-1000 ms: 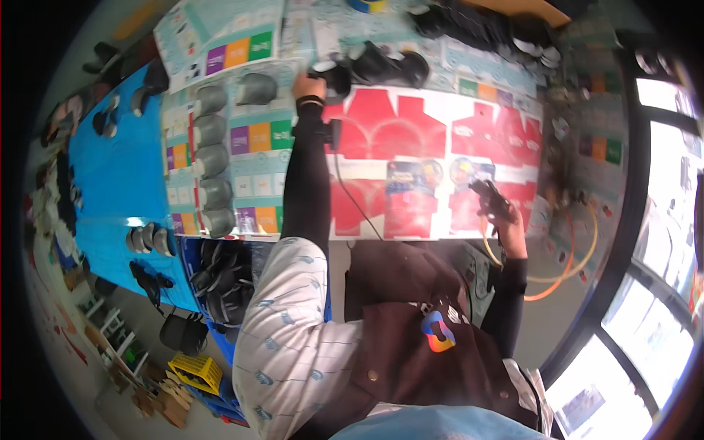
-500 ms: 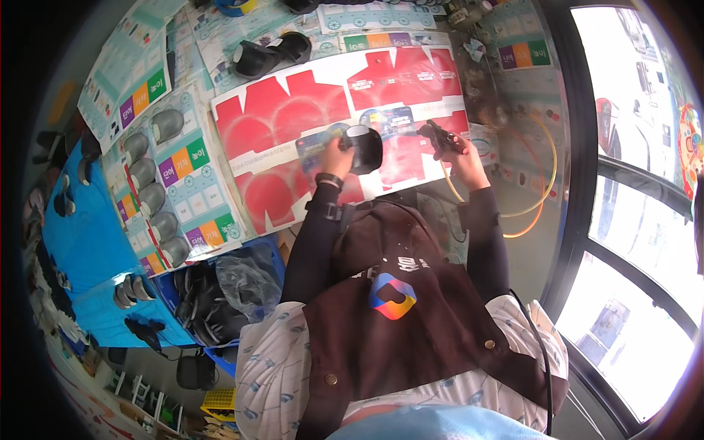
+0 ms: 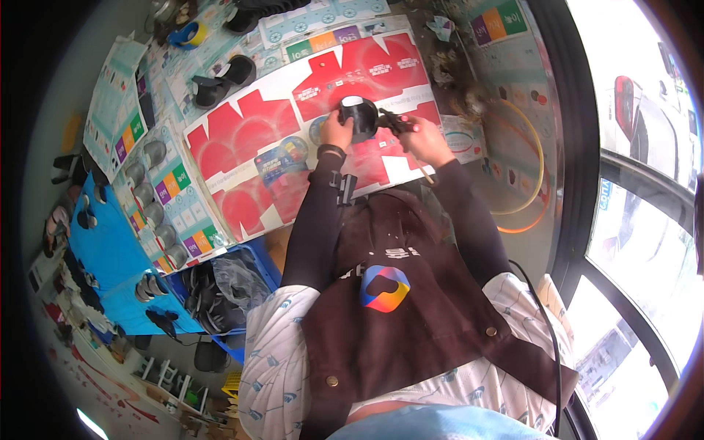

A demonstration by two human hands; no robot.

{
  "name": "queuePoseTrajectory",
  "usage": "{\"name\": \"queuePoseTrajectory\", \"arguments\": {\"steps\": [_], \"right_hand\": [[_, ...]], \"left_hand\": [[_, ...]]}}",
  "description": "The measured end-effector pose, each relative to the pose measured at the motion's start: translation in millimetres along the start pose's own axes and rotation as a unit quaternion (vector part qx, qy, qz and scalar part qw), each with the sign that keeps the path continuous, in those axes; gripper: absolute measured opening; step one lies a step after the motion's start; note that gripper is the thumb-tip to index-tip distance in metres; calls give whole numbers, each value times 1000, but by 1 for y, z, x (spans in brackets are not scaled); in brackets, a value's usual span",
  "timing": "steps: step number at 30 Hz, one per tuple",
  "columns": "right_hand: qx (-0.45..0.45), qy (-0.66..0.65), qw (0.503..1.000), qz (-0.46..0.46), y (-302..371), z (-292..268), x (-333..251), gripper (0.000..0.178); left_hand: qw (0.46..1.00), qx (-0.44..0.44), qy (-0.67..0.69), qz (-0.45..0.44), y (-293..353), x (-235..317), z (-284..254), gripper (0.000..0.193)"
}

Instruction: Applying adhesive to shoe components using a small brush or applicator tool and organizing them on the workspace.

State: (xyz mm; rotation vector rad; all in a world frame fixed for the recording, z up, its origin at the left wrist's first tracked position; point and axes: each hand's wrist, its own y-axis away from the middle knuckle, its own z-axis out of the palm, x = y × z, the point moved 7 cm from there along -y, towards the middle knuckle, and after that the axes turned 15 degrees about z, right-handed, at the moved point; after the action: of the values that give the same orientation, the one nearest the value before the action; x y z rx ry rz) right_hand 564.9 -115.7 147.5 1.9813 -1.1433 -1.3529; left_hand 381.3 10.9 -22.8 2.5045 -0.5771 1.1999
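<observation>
My left hand (image 3: 337, 135) is closed around a black curved, cup-like piece (image 3: 364, 126) with a pale patch on its upper edge. In my right hand (image 3: 431, 143) is a dark spray gun (image 3: 394, 123), its nozzle right up close to the piece; I cannot tell whether they touch. A thin hose trails from below that hand. Both hands are above a red-and-white printed cardboard sheet (image 3: 246, 158) marked with hazy rounded outlines.
Several grey cup-shaped pieces (image 3: 155, 152) line a printed board at left. Two black curved pieces (image 3: 226, 79) lie beyond the sheet. A blue crate (image 3: 265, 262) of black pieces stands lower left. Yellow hose (image 3: 541, 150) and orange hose (image 3: 517, 229) loop at right, beside a window frame (image 3: 579, 147).
The spray gun has moved left, from apart to right beside the black piece. The piece looks turned in my left hand. The whole view has shifted a little.
</observation>
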Motion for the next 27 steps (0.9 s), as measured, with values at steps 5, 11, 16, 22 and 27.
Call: {"name": "queuePoseTrajectory", "arguments": {"steps": [5,11,16,22,27], "right_hand": [[50,47,992,-105,-30,-7,-9,35],[51,69,992,-89,-29,-10,-6,37],[67,53,990,-115,-34,-7,-15,37],[56,55,993,-86,-29,-2,-2,40],[62,19,993,-95,-30,-2,-12,36]], "left_hand": [[994,7,106,-41,1,3,4,36],[993,9,100,-63,5,-14,8,35],[994,-12,92,-53,2,-19,10,33],[989,-33,133,-59,2,-28,17,32],[988,-38,142,-56,1,-30,16,33]]}}
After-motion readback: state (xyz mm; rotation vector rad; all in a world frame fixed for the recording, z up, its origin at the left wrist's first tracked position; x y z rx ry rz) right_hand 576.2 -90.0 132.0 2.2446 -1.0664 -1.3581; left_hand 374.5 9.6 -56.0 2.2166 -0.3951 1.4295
